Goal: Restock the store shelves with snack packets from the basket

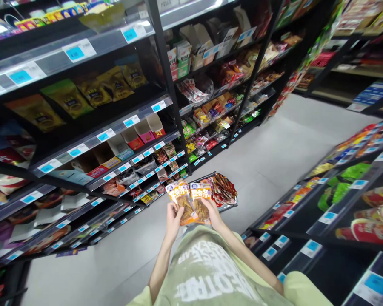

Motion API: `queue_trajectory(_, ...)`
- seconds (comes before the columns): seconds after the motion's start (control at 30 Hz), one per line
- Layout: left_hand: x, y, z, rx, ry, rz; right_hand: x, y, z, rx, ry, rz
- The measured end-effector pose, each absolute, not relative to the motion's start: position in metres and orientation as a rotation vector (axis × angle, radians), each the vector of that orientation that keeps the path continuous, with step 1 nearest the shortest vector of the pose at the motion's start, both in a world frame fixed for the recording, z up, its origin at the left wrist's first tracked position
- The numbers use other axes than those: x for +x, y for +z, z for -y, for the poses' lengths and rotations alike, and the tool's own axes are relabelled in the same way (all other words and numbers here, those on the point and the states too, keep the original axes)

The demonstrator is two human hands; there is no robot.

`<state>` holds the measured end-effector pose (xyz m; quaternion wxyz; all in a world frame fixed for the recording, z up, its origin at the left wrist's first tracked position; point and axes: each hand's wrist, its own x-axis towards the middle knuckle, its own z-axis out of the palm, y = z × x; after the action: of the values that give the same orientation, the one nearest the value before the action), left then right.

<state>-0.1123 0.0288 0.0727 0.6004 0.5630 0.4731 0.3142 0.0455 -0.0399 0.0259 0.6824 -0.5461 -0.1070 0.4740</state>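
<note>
Two orange-and-white snack packets are held side by side in front of my green shirt. My left hand (174, 216) grips the left packet (185, 204), its thumb on the front. The right packet (201, 202) is pinched by my right hand (212, 212) at its right edge. The inner edges of the packets meet or overlap slightly. Just beyond them, a dark-rimmed tray or basket (231, 205) on the floor holds several reddish packets (222, 189), partly hidden by the packets in my hands.
Tall black shelves (164, 55) with snack packets, open boxes and blue-and-white price tags line the left. A lower tiered shelf (306, 212) with packaged food stands close on the right. Grey floor (274, 140) runs between them. More shelving is at the back right.
</note>
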Motion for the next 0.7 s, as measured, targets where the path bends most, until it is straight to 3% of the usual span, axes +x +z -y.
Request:
queue_trajectory(0.27,-0.111,0.086,-0.038,1.073,0.82,-1.073,0.049,0.02,0.039,-1.194,1.022,0.172)
queue_trajectory(0.7,-0.125,0.063,-0.045,1.414,0.772,-1.087,0.053,0.032,0.04,-1.233,0.884,0.191)
